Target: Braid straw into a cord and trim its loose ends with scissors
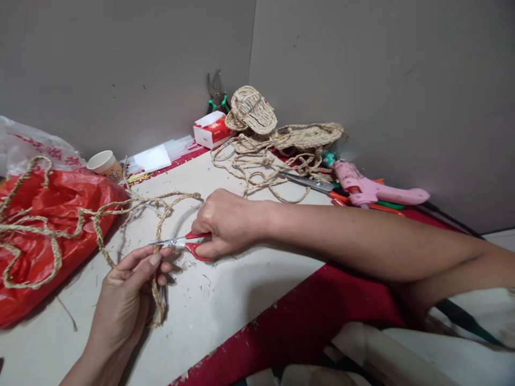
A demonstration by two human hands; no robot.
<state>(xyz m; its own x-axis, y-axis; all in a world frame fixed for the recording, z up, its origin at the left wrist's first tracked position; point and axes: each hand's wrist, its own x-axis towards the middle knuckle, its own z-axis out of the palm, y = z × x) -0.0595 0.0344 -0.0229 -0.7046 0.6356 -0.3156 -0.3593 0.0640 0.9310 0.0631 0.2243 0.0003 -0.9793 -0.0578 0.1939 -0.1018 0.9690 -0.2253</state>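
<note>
My left hand (pixel 134 284) pinches a braided straw rope (pixel 157 300) between thumb and fingers, its frayed end hanging below. Wrapped through the red handles of a pair of small scissors (pixel 177 242), my right hand (pixel 225 222) brings the blades to the rope just above my left fingertips. Whether the blades have cut into the strands I cannot tell. From there the rope runs up and left in loose loops, over a red plastic bag (pixel 76 198).
Coiled rope (pixel 251 110) lies at the back, beside a red-and-white box (pixel 212 130) and pruning pliers (pixel 217 94). A paper cup (pixel 104 165) stands at left. A pink glue gun (pixel 360 182) and larger scissors (pixel 311 182) lie at right. Straw scraps litter the white board (pixel 225 305).
</note>
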